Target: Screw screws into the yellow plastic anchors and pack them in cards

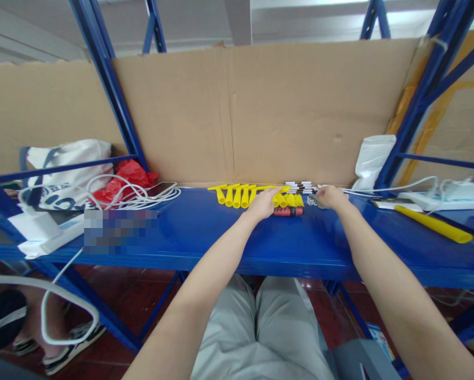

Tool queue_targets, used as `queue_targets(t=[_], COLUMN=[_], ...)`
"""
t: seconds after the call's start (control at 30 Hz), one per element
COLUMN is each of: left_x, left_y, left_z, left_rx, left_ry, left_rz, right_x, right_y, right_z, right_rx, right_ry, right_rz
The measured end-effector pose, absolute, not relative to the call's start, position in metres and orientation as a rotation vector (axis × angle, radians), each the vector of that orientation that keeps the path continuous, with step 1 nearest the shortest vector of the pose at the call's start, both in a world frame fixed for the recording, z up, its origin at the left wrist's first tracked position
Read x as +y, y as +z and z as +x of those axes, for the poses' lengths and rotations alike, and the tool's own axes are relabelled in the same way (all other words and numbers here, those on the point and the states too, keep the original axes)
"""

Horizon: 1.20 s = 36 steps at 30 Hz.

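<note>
A row of yellow plastic cone-shaped pieces point(237, 197) lies on the blue shelf in front of me. My left hand point(263, 205) rests over the middle of this row, fingers stretched forward against the yellow pieces. Just right of it are shorter yellow pieces point(291, 200) and a red and black cylindrical tool handle point(289, 211). My right hand point(332, 197) is at the right end, its fingers bent together by small metal parts point(313, 201); what they pinch is hidden. Black-and-white striped small pieces point(300, 188) lie behind, between both hands.
A long yellow tube point(434, 224) and a white power strip point(444, 200) lie at the right, near a white bag point(373, 158). At the left are coiled white cables point(157, 198), a red plastic bag point(126, 179) and a cloth bag point(70, 163). Cardboard point(284, 111) walls the back.
</note>
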State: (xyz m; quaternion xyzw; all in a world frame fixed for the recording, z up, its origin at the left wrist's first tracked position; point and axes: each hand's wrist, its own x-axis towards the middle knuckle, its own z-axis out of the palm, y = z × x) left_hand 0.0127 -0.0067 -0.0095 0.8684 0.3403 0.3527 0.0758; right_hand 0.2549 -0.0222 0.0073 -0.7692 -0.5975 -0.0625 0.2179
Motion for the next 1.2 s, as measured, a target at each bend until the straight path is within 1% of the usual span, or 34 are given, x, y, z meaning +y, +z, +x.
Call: queue_targets(t=[0.13, 0.43, 0.87, 1.2], left_x=[-0.001, 0.002, 0.013, 0.008], left_y=[-0.009, -0.009, -0.016, -0.013], left_z=[0.011, 0.01, 0.01, 0.01], left_rx=[1.065, 1.093, 1.053, 1.037], left_ry=[1.146, 1.126, 1.099, 1.151], left_rz=[2.462, 2.269, 2.254, 2.21], right_x=[-0.025, -0.028, -0.036, -0.03], right_y=[0.004, 0.003, 0.007, 0.005], right_z=[0.255, 0.249, 0.242, 0.243], right_rx=[-1.667, -1.789, -1.799, -1.829], right_ry=[-0.136, -0.098, -0.086, -0.073], right_rz=[-2.335, -2.319, -2.454, -2.405])
